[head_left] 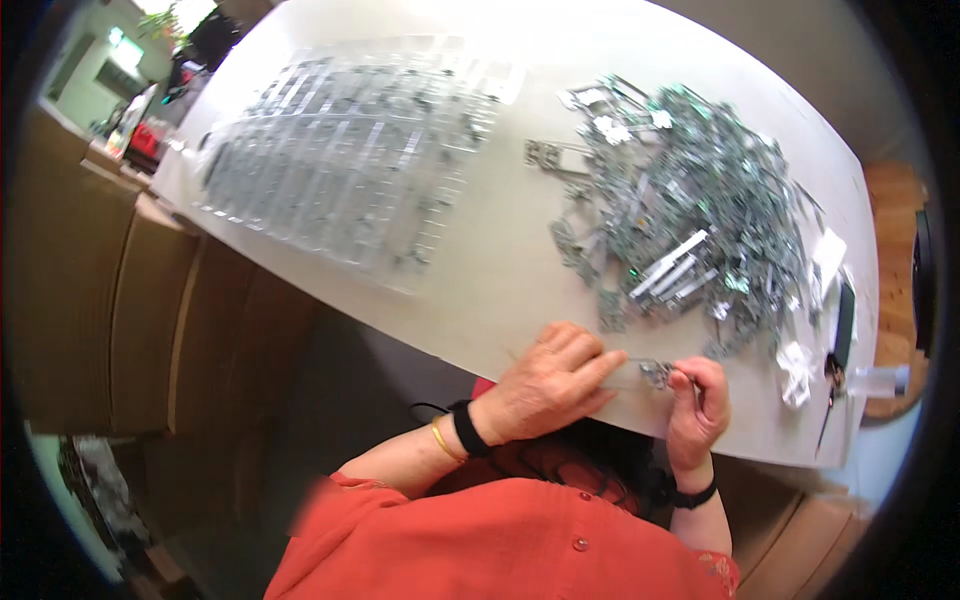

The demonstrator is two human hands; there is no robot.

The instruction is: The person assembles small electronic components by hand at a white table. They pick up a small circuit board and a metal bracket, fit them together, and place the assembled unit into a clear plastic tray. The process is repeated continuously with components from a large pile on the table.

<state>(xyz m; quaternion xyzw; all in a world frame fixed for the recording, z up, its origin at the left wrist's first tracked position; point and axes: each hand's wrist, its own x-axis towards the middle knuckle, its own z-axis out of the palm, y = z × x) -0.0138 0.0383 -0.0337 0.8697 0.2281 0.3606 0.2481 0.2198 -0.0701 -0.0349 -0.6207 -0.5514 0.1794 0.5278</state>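
Near the table's front edge, both my hands are at a small silvery metal bracket-like piece (655, 374). My right hand (698, 408) pinches its right end between thumb and fingertips. My left hand (552, 385) reaches in from the left, fingers bent, with thumb and forefinger at the piece's left end; exactly how they grip it is blurred. Just beyond the hands lies a large heap of small silvery metal pieces (700, 215), several of them long and bright. A clear plastic tray (345, 150) with rows of narrow compartments lies to the left, small metal parts showing in it.
The white table (490, 270) curves around in front of me. At its right side are crumpled white tissue (796, 372), a dark flat object (844, 322) and a clear plastic cylinder (878, 381). Cardboard boxes (90, 290) stand at the left, beside the table.
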